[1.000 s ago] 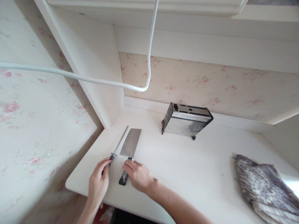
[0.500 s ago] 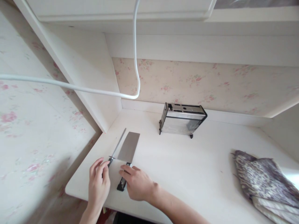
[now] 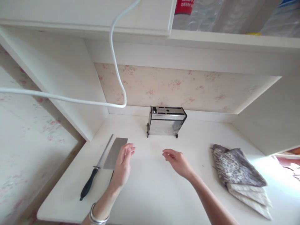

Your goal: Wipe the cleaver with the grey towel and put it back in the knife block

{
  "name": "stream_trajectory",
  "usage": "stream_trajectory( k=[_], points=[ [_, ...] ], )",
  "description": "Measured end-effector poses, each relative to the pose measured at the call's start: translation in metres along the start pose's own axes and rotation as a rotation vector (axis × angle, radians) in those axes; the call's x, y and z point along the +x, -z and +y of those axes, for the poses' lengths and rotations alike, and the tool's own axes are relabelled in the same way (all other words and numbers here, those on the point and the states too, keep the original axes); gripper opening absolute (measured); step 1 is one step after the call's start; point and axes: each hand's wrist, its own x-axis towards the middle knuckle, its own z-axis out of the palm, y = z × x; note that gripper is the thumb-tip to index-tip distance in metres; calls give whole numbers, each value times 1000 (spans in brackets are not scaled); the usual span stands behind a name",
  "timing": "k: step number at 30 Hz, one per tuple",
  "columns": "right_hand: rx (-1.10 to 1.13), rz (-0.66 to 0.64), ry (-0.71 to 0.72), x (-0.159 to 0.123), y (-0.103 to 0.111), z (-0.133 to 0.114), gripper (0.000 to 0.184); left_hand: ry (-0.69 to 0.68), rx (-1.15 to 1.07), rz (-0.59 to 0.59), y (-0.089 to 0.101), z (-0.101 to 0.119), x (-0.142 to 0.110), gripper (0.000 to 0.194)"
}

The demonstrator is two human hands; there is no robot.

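My left hand (image 3: 123,164) hangs over the white tabletop with its fingers bent and apart, holding nothing. Beneath it, a cleaver (image 3: 114,154) lies flat; the hand and wrist hide most of its handle. A honing steel (image 3: 93,175) with a black handle rests left of the cleaver, roughly parallel to it. To the right, my right hand (image 3: 177,161) is held in the air, fingers loosely curled and empty. Beyond both hands stands a metal knife block (image 3: 167,123) with black edges and slots in its top, touched by neither hand.
A folded grey patterned cloth (image 3: 239,168) lies on the right of the white table (image 3: 150,200). A white cable (image 3: 77,100) hangs across the upper left. Overhead is a cabinet shelf (image 3: 222,40) holding plastic-wrapped items. A side panel (image 3: 67,72) borders the left.
Both hands have let go: the left left the honing steel, the right left the cleaver. They have moved up and rightward towards the knife block. The view has shifted to the right.
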Motion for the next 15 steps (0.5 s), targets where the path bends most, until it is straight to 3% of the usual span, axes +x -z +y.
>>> stream_trajectory(
  k=[5,10,12,15],
  points=[
    [149,285,-72,21,41,14,35,60,-56,-87,-29,9,43,38],
    [207,599,-104,57,80,7,47,88,-50,-122,-54,21,93,42],
    [280,620,-133,74,93,1,54,84,-44,-134,-64,23,114,45],
    [357,541,-151,98,105,-9,59,50,-47,-167,-78,27,141,45]
  ],
)
